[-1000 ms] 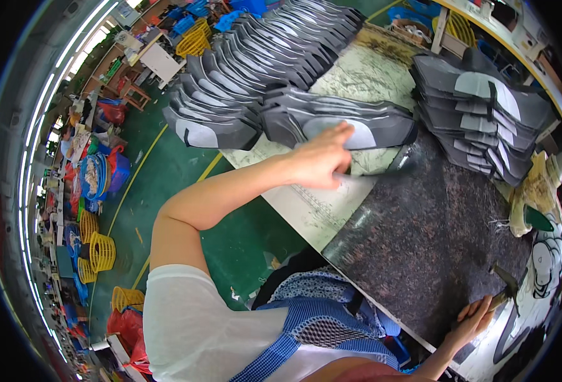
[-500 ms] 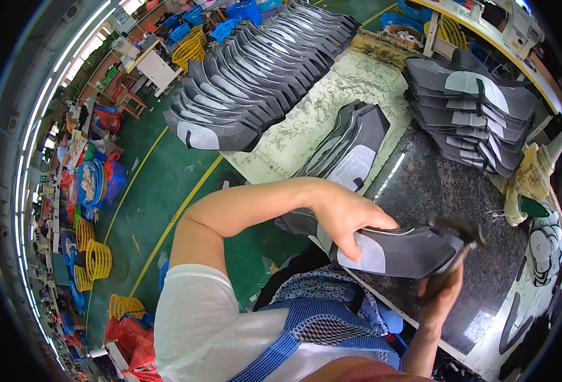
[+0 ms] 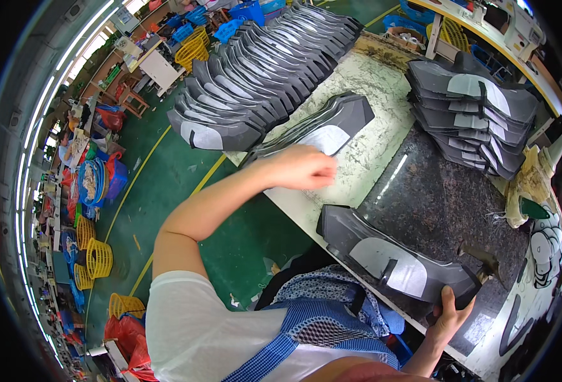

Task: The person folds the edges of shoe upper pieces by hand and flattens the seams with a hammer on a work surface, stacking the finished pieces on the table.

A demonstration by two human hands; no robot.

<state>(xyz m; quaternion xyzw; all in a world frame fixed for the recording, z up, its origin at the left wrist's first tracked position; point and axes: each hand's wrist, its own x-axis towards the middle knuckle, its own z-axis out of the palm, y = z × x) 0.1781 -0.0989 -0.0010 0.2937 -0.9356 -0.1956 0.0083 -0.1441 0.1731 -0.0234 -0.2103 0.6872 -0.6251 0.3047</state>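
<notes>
A dark grey shoe upper with a pale patch lies along the front edge of the black slab. My right hand grips its right end, thumb on top and fingers hidden beneath. Just beyond that end shows a hammer; its handle runs behind the piece, and whether my hand also holds it is unclear. My left hand is curled closed and slightly blurred, with nothing visible in it. It is just in front of a small stack of similar uppers, partly covering it.
A long row of overlapping uppers lies at the back left of the pale worktable. Another pile of uppers stands at the back right. Near the right edge are a cloth bundle and a white shoe-shaped piece.
My left hand has left the upper and moved up and left. The small stack has shifted left and turned. My right hand now grips the upper, which has swung flatter along the slab.
</notes>
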